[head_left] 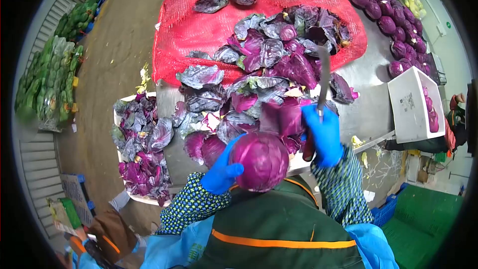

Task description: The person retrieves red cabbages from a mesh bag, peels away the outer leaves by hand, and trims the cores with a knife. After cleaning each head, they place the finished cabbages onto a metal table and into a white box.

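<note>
In my blue-gloved left hand [219,172] rests a round, shiny red cabbage [260,162], close in front of my apron; the fingers curl round its left side. My right hand [324,134], also gloved in blue, is closed round a knife, its long blade [324,72] pointing away from me over the table. The glove hides most of the handle. Between the right hand and the cabbage hangs a smooth purple leaf [286,118], blurred at its edges. Loose outer cabbage leaves [199,97] lie heaped just beyond both hands.
A red mesh sack [184,25] with leaves spilling out lies on the metal table [371,89]. To the left stands a white crate [119,157] heaped with leaves. Peeled cabbages [386,7] are piled at the far right, near a tilted white box [408,102]. Another person [109,234] is at lower left.
</note>
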Motion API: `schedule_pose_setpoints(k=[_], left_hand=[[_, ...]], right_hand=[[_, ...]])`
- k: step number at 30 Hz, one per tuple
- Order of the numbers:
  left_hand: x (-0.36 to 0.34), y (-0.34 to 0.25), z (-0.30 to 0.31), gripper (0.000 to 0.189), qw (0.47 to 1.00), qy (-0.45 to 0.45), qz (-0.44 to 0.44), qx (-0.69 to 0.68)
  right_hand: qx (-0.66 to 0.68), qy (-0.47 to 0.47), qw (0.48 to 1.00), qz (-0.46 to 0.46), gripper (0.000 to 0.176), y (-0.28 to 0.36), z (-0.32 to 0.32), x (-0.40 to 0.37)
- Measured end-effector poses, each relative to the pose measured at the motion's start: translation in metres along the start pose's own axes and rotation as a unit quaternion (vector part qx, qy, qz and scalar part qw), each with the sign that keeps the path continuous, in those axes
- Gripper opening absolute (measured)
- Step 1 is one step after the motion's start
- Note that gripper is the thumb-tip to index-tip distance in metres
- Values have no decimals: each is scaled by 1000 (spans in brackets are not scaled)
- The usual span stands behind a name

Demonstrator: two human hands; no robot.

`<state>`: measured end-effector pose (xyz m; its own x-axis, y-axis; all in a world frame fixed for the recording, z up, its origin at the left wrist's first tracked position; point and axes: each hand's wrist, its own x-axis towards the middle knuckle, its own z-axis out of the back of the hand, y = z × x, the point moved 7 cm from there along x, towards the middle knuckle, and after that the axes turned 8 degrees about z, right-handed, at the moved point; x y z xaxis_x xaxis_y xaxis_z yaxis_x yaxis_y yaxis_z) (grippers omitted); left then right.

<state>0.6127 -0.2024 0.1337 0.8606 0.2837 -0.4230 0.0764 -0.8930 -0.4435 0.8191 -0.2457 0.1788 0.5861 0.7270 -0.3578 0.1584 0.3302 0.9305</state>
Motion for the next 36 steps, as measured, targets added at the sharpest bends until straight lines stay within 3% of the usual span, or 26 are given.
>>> schedule_pose_setpoints(k=[2, 3, 4, 6, 7, 8, 9, 10, 11, 12, 13, 14, 15, 17, 18, 20, 22, 24, 26, 28, 29, 31, 32, 33, 34, 36], left_hand=[[-6, -6, -7, 95, 994, 20, -35, 101], [-10, -13, -10, 102, 993, 11, -41, 108], [-14, -24, -13, 102, 993, 12, -44, 109], [-31, -53, -39, 113, 904, 35, -157, 396], [-33, -67, -47, 124, 930, 3, -210, 302], [-30, -80, -46, 123, 920, 33, -326, 214], [-10, -65, -34, 113, 976, -45, -191, 99], [-1, -47, -21, 104, 991, -121, -48, -15], [4, 8, 27, 81, 991, 23, -67, -116], [8, 26, 20, 76, 974, 14, -14, -224], [8, 23, 19, 76, 975, 5, -16, -220], [9, 15, 16, 71, 970, 38, -24, -239], [8, 9, 13, 68, 963, 72, -34, -258], [-1, 1, 24, 67, 966, 55, -60, -244], [-5, -10, 22, 66, 969, 43, -85, -230], [-10, -39, 22, 95, 982, -95, -159, -36], [-13, -64, 12, 105, 932, -145, -298, 147], [-20, -73, -8, 108, 912, -173, -320, 192], [-29, -81, -15, 111, 886, -203, -342, 237], [-35, -85, -6, 110, 908, -188, -358, 112], [-35, -82, -4, 110, 928, -176, -326, 33], [-36, -80, 2, 111, 920, -186, -340, 52], [-35, -80, 4, 111, 915, -193, -349, 70], [-37, -87, -2, 110, 887, -194, -382, 174], [-36, -87, -10, 110, 891, -188, -375, 175], [-39, -88, -31, 112, 872, -217, -366, 243]], right_hand=[[58, 33, 997, -38, 23, -22, 4, 35], [-24, 17, 997, -69, 31, -28, 11, 33], [-46, 59, 994, -81, 35, -30, 8, 24], [202, 125, 970, -58, 47, -45, -17, -6], [397, 276, 866, -126, 52, -55, -31, -28], [561, 410, 695, -183, 59, -48, -36, -51], [266, 159, 943, -119, 55, -69, -20, -43], [273, 207, 939, 8, 44, -42, -29, -42], [219, 169, 961, -10, 37, -32, -32, -41], [161, 132, 977, -33, 31, -25, -34, -40], [127, 67, 990, 0, 23, -21, -29, -36], [69, 45, 996, 35, 26, -11, -25, -30], [92, 10, 994, 59, 31, 0, -15, -25], [35, 19, 997, 73, 43, 15, 11, 0], [-65, -4, 969, 237, 50, 32, 14, 16], [-108, 40, 945, 305, 63, 41, 8, 21], [96, 157, 960, 209, 72, 46, -43, -18], [-84, 204, 882, 417, 67, 77, -80, -50], [-126, 201, 830, 505, 32, 78, -83, -49], [-96, 197, 857, 466, 23, 74, -65, -43], [1, 180, 912, 368, 21, 59, -57, -29], [128, 120, 967, 187, 18, 33, -45, -7], [98, 145, 956, 235, 29, 50, -46, -10], [-4, 175, 925, 337, 37, 85, -54, -21], [-109, 200, 876, 425, 47, 111, -69, -37], [-172, 230, 844, 453, 57, 116, -95, -53]])
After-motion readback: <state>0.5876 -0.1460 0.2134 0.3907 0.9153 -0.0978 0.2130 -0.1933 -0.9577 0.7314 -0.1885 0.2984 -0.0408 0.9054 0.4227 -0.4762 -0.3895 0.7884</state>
